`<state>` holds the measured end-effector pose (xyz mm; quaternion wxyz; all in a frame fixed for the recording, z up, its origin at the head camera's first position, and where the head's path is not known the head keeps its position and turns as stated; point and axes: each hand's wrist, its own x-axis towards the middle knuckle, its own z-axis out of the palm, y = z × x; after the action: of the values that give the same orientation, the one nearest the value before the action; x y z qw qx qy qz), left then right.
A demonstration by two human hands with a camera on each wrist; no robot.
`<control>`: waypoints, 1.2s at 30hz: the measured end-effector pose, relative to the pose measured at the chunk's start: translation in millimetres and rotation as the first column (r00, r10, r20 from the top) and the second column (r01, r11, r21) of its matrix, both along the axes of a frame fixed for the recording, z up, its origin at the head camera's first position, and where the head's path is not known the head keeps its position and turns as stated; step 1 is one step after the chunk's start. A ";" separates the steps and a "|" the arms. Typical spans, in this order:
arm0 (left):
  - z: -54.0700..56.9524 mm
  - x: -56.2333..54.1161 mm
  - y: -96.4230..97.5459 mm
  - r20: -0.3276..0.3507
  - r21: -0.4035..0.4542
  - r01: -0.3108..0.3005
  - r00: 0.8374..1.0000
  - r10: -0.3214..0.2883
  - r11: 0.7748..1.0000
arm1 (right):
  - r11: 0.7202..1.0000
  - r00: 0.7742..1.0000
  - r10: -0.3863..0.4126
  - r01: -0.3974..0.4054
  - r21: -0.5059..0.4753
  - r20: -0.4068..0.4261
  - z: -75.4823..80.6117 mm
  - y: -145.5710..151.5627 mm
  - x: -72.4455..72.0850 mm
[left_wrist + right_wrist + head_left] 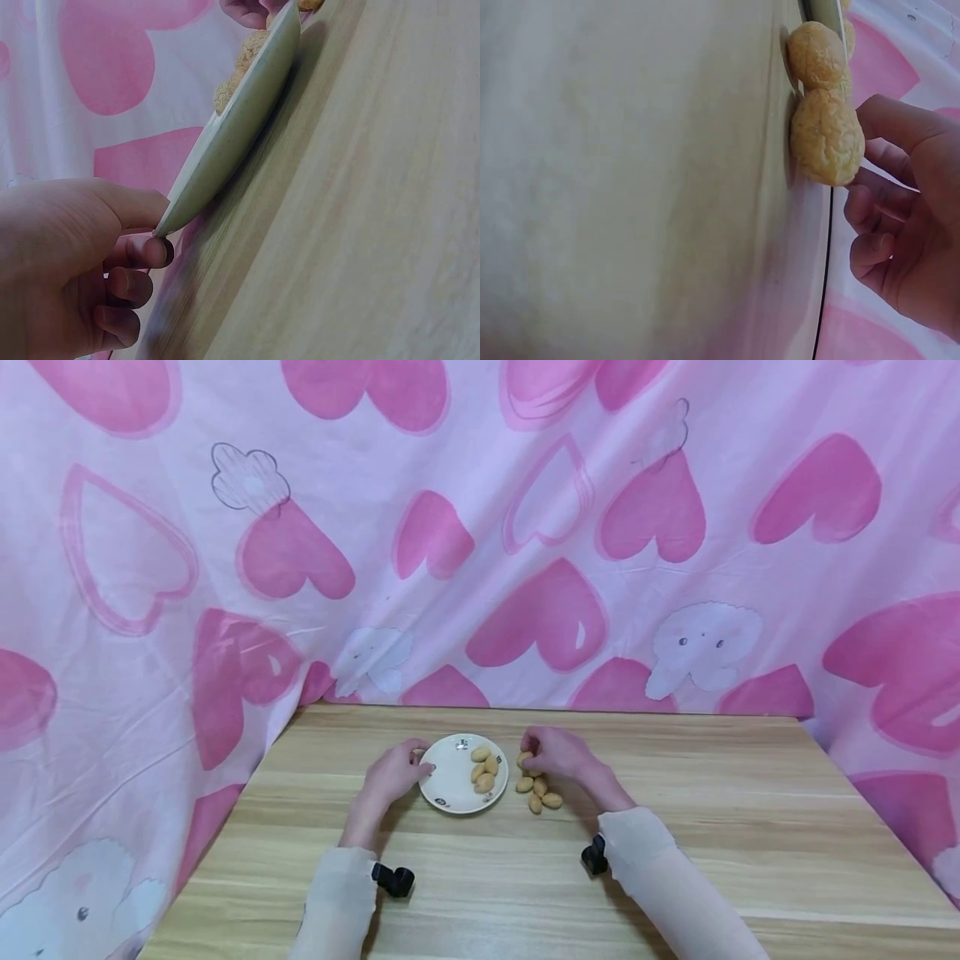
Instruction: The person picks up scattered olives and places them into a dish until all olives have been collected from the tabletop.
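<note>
A small white plate with dark printed marks lies on the wooden table. My left hand pinches its left rim, thumb on top and index finger underneath, as the left wrist view shows of the hand. Several tan, wrinkled, walnut-like nuts sit on the plate's right half. Beyond its right edge, more such nuts lie in a loose group. At the far end of that group, my right hand has thumb and index finger around one nut. In the right wrist view, a near nut hides those fingertips.
The light wooden table reaches back to a pink heart-patterned cloth hanging behind it and at both sides. Black wrist cameras are strapped at both sleeve cuffs, close above the table.
</note>
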<state>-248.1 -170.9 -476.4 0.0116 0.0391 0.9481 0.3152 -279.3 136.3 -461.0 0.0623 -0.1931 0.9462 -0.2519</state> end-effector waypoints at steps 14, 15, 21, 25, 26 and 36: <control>0.7 0.0 0.5 0.010 0.001 -0.001 1.000 0.001 1.000 | 0.998 0.998 0.016 -0.020 -0.055 -0.067 5.9 0.3 7.6; 0.7 0.0 0.0 0.011 -0.003 -0.003 1.000 0.003 1.000 | 0.998 0.997 0.022 -0.026 -0.056 -0.072 7.4 -0.6 8.7; 2.2 0.0 -0.6 0.014 -0.002 0.001 1.000 -0.001 1.000 | 0.999 0.995 0.028 -0.032 -0.041 -0.099 13.9 -6.4 15.4; 3.3 -0.3 -0.6 0.019 0.003 -0.003 1.000 0.003 1.000 | 0.997 0.991 0.053 -0.060 -0.055 -0.121 17.1 -14.1 20.9; 3.4 -0.4 -0.4 0.018 0.003 -0.003 1.000 0.003 1.000 | 0.996 0.988 0.067 -0.075 -0.055 -0.136 17.5 -16.4 22.3; 1.1 0.0 -0.7 0.004 0.013 0.004 1.000 -0.004 1.000 | 0.984 0.958 0.167 -0.178 -0.028 -0.231 16.9 -41.9 36.0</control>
<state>-248.2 -171.6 -475.3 0.0140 0.0403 0.9460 0.3213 -243.3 94.4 -444.1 -0.0297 -0.3040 0.9202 -0.2446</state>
